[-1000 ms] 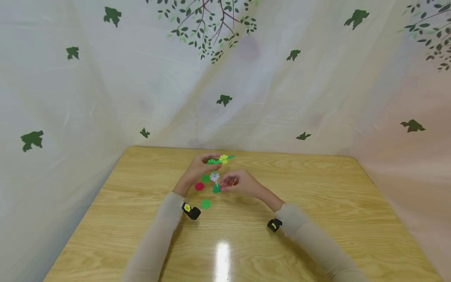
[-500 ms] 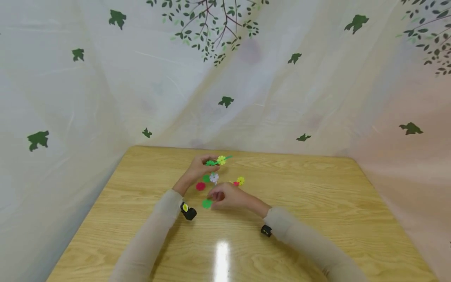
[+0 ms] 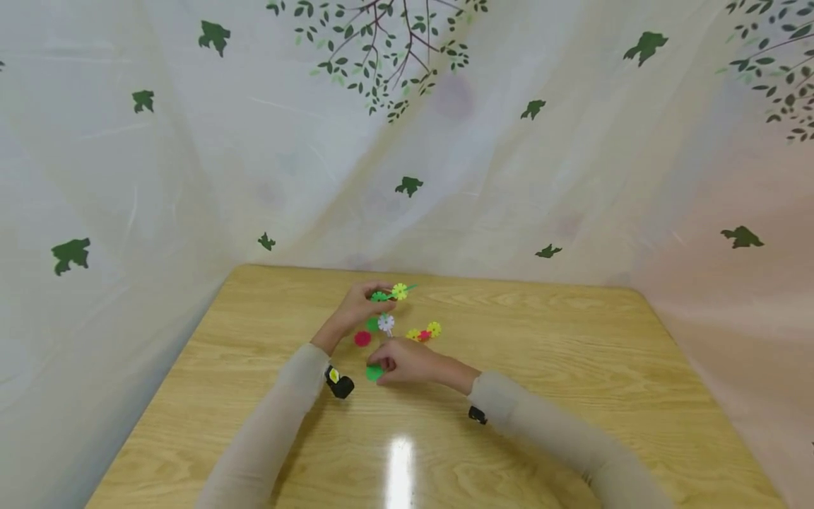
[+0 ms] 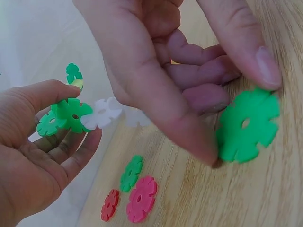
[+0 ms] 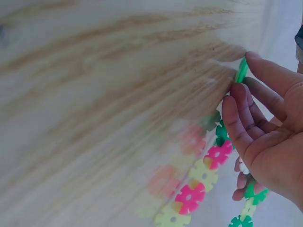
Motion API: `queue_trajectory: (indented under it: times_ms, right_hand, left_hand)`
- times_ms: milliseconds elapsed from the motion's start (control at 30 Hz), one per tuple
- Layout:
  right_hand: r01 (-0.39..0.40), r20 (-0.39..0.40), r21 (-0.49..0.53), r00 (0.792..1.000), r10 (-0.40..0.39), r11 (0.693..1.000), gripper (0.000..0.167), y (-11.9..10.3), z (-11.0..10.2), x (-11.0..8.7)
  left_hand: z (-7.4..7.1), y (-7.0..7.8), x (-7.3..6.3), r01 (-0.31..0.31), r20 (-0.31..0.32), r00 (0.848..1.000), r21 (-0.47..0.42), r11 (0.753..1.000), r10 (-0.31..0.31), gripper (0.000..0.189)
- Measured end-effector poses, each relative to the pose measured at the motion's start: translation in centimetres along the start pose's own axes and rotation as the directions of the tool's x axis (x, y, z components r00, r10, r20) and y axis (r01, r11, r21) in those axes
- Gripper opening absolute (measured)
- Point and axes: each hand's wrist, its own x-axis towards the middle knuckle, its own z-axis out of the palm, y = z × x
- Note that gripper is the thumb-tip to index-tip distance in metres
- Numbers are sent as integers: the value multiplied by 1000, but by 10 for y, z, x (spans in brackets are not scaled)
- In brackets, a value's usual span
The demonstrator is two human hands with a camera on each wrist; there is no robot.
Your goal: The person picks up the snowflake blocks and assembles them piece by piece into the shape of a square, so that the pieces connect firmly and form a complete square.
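Observation:
My left hand [image 3: 353, 309] holds a chain of slotted, flower-shaped plastic discs, seen in the head view with a yellow disc [image 3: 399, 291] and a white disc [image 3: 385, 323]. In the left wrist view a green disc of the chain [image 4: 74, 115] sits between that hand's thumb and fingers. Lower on the table, my right hand [image 3: 413, 362] pinches a single green disc [image 4: 248, 125] by its edges; the right wrist view shows this green disc [image 5: 242, 70] edge-on between thumb and fingertip. Behind the right hand lies a strand of yellow and pink discs [image 5: 191, 197].
Loose on the wooden table [image 3: 540, 339] are a pink disc [image 4: 142, 199], a red disc [image 4: 111, 205] and another green disc [image 4: 131, 173], near the left hand. A white curtain with leaf prints [image 3: 470, 177] hangs behind the table's far edge.
My right hand has left the pink part of the strand, moved toward me and left, and now pinches the loose green disc. The left hand stays nearly in place with the chain.

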Motion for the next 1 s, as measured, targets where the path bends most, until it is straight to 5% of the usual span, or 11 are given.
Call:
queue_trajectory:
  times_ms: [467, 1000]
  right_hand:
    - [27, 51, 53, 998, -30, 998, 20, 10, -9, -14]
    - [68, 38, 272, 996, -81, 960, 13, 31, -22, -39]
  left_hand:
    - [2, 2, 1, -34, 29, 999, -72, 997, 36, 45]
    - [7, 8, 3, 71, 29, 997, -86, 994, -69, 50]
